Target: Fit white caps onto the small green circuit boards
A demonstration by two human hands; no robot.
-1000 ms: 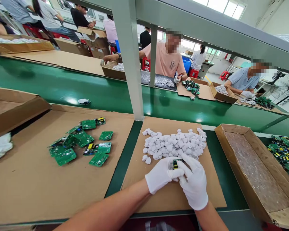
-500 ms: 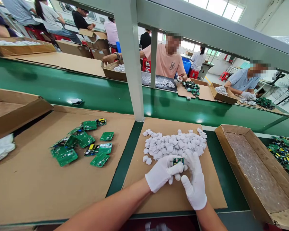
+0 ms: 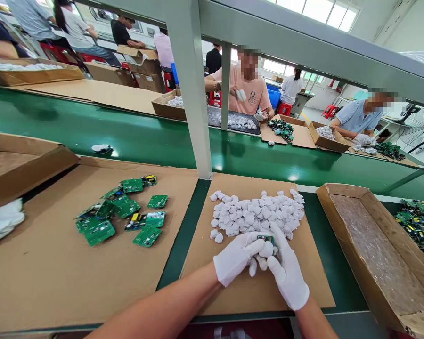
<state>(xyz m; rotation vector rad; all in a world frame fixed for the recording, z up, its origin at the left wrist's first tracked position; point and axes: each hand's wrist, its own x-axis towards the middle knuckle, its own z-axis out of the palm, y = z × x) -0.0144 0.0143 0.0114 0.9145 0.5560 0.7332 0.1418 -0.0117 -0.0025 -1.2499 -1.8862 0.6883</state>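
Note:
In white gloves, both my hands meet over a cardboard sheet (image 3: 212, 287). My left hand (image 3: 238, 256) is closed on a small green circuit board (image 3: 266, 239), whose upper edge shows above the fingers. A round white piece (image 3: 266, 249) lies against the front of the board, by the left fingertips. My right hand (image 3: 288, 270) curls around the board's right side, fingers at its edge and thumb below. The gloves hide most of the board. Just beyond them spreads a pile of flat white pieces (image 3: 254, 212).
Several green circuit boards (image 3: 123, 205) lie on the left cardboard (image 3: 56, 278). On the right stand a shallow carton (image 3: 371, 249) and a heap of boards (image 3: 419, 226). A metal post (image 3: 194, 94) rises before the green conveyor belt (image 3: 144, 141). Co-workers (image 3: 247, 89) sit across it.
My right hand has closed in on the board, and the round white piece now shows in front of it. The item on the belt has shifted left. A co-worker's hand has moved from a box to the chest.

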